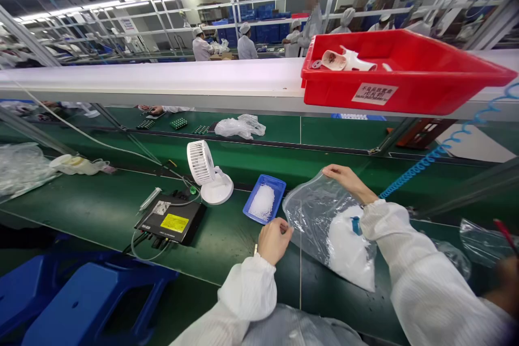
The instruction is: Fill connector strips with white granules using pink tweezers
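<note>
A clear plastic bag (310, 221) lies on the green bench, with a mass of white granules (351, 251) in its right part. My left hand (274, 239) is closed in a pinch on the bag's near left edge. The far corner of the bag is pinched by my right hand (349, 181). Just left of the bag sits a blue tray (279, 186) holding white granules (263, 203). A small blue item shows at the bag near my right sleeve.
A white fan (208, 173) and a black box with a yellow label (172, 219) stand to the left. A red bin (373, 86) rests on the shelf above. Blue stools (89, 297) are at lower left. Another person's hand (505, 281) is at the right edge.
</note>
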### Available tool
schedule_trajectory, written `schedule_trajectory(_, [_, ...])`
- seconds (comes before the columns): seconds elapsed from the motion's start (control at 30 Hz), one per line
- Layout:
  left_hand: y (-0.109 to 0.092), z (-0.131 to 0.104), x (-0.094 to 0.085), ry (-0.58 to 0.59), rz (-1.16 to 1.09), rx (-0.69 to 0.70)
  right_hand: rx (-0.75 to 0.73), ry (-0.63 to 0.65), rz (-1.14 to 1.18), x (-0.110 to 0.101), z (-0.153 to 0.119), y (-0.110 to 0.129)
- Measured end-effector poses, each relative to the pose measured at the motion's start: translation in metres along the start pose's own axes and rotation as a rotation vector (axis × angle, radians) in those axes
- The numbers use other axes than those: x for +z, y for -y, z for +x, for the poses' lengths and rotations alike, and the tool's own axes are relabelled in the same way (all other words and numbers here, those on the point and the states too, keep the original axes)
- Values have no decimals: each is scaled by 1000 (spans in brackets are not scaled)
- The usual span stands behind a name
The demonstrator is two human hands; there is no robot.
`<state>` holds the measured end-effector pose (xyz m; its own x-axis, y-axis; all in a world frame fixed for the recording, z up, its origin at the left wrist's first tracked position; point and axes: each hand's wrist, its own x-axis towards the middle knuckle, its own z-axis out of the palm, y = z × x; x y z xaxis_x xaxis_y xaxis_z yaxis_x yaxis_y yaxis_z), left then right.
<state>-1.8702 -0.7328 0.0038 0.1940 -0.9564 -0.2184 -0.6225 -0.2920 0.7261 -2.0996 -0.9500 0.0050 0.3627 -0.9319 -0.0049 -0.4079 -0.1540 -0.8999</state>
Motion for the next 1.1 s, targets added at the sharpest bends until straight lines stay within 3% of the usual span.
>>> schedule_trajectory(0.13, [3,15,-4,-37,34,-79,-26,-22,-40,-7,-3,1])
schedule_trajectory(0.23, [9,16,-7,-71,38,-90,-65,-120,-109,-19,-5,7])
schedule_trajectory(0.37, [7,7,-6,-87,20,8,-231,-180,-235,-15,-18,39])
schedule_trajectory(0.43, [2,4,-5,-85,21,74,-356,-41,-300,5,-29,62])
schedule_trajectory(0.5, [-4,2,-4,-85,31,129,-473,215,-353,31,-41,82])
schedule_trajectory(0.57, [-9,1,-6,-89,45,169,-551,426,-395,57,-50,94])
schedule_trajectory(0.63, [-12,1,-9,-98,57,195,-589,555,-435,75,-54,100])
schedule_trajectory(0.77, [-13,1,-15,-118,72,199,-621,647,-490,85,-51,98])
schedule_trajectory(1.1, [-13,1,-24,-78,121,153,-613,667,-526,82,-43,81])
